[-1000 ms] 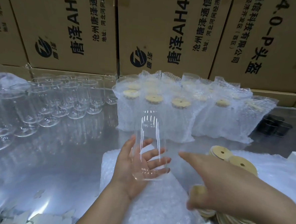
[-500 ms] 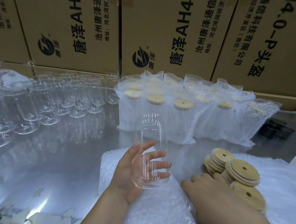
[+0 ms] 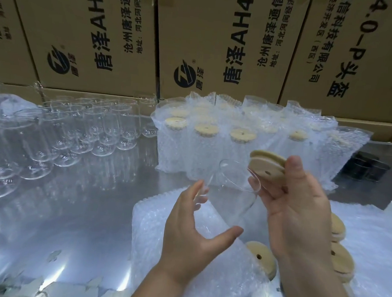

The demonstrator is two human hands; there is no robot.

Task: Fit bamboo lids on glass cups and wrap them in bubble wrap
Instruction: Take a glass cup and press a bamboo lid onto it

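My left hand (image 3: 192, 235) holds a clear glass cup (image 3: 231, 196) between thumb and fingers, tilted with its mouth facing up and to the right. My right hand (image 3: 299, 212) pinches a round bamboo lid (image 3: 267, 166) with a small hole, held just beside the cup's rim. Both hands hover over a stack of bubble wrap sheets (image 3: 162, 238) on the steel table. More bamboo lids (image 3: 261, 258) lie under and right of my right forearm.
Several bare glass cups (image 3: 77, 129) stand at the left. Wrapped, lidded cups (image 3: 237, 137) are grouped behind the hands. Cardboard boxes (image 3: 196, 45) wall off the back. Dark metal items (image 3: 366, 165) sit at the right. Shiny steel table (image 3: 72, 209) is bare front left.
My right hand picked a lid from the pile and raised it to the cup's mouth. My left hand tilted the cup from bottom-up to mouth facing the lid.
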